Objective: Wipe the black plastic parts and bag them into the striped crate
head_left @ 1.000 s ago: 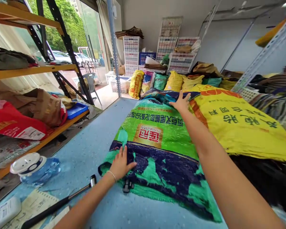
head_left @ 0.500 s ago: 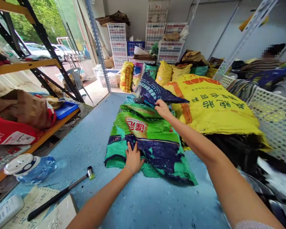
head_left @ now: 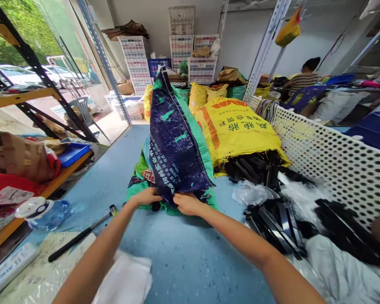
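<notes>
A dark blue and green woven sack stands partly raised on the blue table, its upper part lifted to a peak. My right hand grips the sack's dark lower fold, fingers closed on it. Just left of it, my left hand is at the sack's lower front edge, its fingertips hidden under the fabric. Beneath and behind the raised part lies more green sack with a printed label.
Right of the sack, a yellow sack covers black strips, beside a white perforated basket. On the left are a hammer, a blue-and-white bottle and papers. Crates stand behind; a person sits farther back.
The dark part of the sack has been lifted and pulled towards me. My right hand has come down beside my left, which has moved slightly left. The view has turned right.
</notes>
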Tool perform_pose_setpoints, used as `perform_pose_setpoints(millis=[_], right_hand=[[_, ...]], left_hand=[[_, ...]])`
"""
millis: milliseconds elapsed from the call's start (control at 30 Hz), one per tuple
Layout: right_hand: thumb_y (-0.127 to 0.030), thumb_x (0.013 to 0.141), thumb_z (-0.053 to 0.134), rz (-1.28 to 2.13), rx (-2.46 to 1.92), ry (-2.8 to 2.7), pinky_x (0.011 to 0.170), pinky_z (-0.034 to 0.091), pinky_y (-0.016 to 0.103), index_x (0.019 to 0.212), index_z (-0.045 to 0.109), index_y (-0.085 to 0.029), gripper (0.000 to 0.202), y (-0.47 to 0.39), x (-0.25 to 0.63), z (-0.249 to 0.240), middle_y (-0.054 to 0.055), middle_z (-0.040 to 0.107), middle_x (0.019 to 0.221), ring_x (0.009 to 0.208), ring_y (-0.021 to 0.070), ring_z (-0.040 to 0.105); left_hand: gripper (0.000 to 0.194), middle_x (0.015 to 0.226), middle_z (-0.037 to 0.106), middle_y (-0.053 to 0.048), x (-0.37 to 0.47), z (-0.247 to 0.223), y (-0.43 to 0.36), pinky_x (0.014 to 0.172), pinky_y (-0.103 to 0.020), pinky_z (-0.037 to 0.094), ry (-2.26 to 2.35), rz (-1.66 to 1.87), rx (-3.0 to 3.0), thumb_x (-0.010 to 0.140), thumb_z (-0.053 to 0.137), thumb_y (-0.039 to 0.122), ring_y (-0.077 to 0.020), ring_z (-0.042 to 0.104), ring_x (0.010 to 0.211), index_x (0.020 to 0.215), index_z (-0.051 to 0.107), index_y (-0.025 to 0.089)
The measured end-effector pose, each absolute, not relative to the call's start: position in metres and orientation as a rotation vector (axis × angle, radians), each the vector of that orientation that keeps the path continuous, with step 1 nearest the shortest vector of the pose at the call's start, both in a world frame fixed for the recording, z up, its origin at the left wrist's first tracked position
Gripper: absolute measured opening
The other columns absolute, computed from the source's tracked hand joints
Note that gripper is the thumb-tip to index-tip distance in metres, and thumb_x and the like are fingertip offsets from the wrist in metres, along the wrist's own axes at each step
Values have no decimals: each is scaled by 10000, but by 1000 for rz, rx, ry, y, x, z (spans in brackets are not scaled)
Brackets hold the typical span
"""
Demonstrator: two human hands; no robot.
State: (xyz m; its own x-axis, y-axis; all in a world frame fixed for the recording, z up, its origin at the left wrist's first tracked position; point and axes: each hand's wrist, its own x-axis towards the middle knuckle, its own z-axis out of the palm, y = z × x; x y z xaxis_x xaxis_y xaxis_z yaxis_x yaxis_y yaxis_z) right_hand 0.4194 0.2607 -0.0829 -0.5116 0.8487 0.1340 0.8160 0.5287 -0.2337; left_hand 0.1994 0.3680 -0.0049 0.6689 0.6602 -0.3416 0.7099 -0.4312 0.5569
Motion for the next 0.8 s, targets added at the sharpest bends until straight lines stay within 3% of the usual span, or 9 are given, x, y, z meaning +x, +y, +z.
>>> perform_pose_setpoints(millis=[67, 133, 200, 267, 400, 533, 600, 700, 800], right_hand=[[-120, 876, 520, 217, -1417, -2524, 800, 437, 315, 936, 607, -187, 125, 249, 421, -88, 77, 647, 1034, 910, 212, 577], [-115, 869, 528, 229, -1425, -2509, 808, 442, 313, 929, 601, -189, 120, 239, 416, -93, 73, 643, 1016, 897, 208, 579], [-107, 864, 524, 234, -1440, -2487, 810, 454, 317, 923, 596, -189, 124, 226, 407, -100, 75, 638, 1015, 895, 210, 583], [-98, 873, 498, 236, -1472, -2463, 809, 473, 330, 944, 598, -187, 151, 211, 401, -109, 83, 634, 1025, 904, 217, 593], [-85, 920, 415, 153, -1456, -2122, 885, 512, 377, 1083, 595, -222, 279, 187, 412, -122, 78, 640, 1027, 972, 223, 617], [-212, 975, 439, -278, -1434, -1552, 1032, 462, 527, 1386, 442, -255, 413, 200, 440, -92, 146, 556, 1230, 1228, 292, 531], [-334, 942, 554, -435, -1553, -1577, 1097, 375, 624, 1492, 344, -243, 595, 219, 451, -58, 192, 409, 1425, 1417, 367, 350], [-389, 836, 706, -566, -1645, -1819, 1150, 165, 717, 1496, 395, -272, 739, 252, 455, -3, 170, 278, 1565, 1505, 463, 110], [-277, 905, 597, -547, -1621, -2140, 1167, 151, 628, 1443, 492, -256, 549, 284, 446, 32, 162, 477, 1463, 1414, 386, 335]], left_hand=[[440, 1050, 727, -65, 183, 29, 374, 915, -403, 553, 1160, 51, 2151, 934, 562, 529, -272, 676, 1017, 1112, 686, 147], [582, 1225, 701, -97, 189, 68, 383, 1006, -407, 508, 1276, 440, 2111, 896, 547, 589, -309, 631, 1168, 1281, 624, 159], [864, 1501, 516, -148, 218, 105, 397, 1092, -417, 445, 1232, 924, 2102, 795, 685, 584, -329, 514, 1353, 1504, 416, 170], [1064, 1586, 397, -179, 258, 129, 414, 1161, -422, 371, 1157, 1158, 2189, 692, 816, 441, -336, 401, 1448, 1568, 291, 141], [532, 1297, 672, -108, 311, 124, 420, 1099, -399, 428, 1150, 912, 2511, 829, 525, 96, -272, 587, 1228, 1346, 629, 166], [478, 1065, 706, -92, 298, 77, 382, 961, -352, 500, 1001, 715, 2772, 833, 440, 47, -241, 608, 1081, 1147, 759, 215], [477, 1010, 694, -88, 282, 61, 363, 894, -343, 516, 993, 731, 2818, 852, 418, 46, -232, 605, 1024, 1130, 762, 226], [406, 970, 688, -99, 269, 54, 341, 864, -360, 522, 969, 731, 2895, 876, 413, 57, -242, 603, 976, 1007, 770, 198], [333, 962, 689, -134, 264, 48, 322, 887, -394, 525, 1004, 721, 2903, 903, 418, 91, -268, 610, 984, 883, 744, 158]])
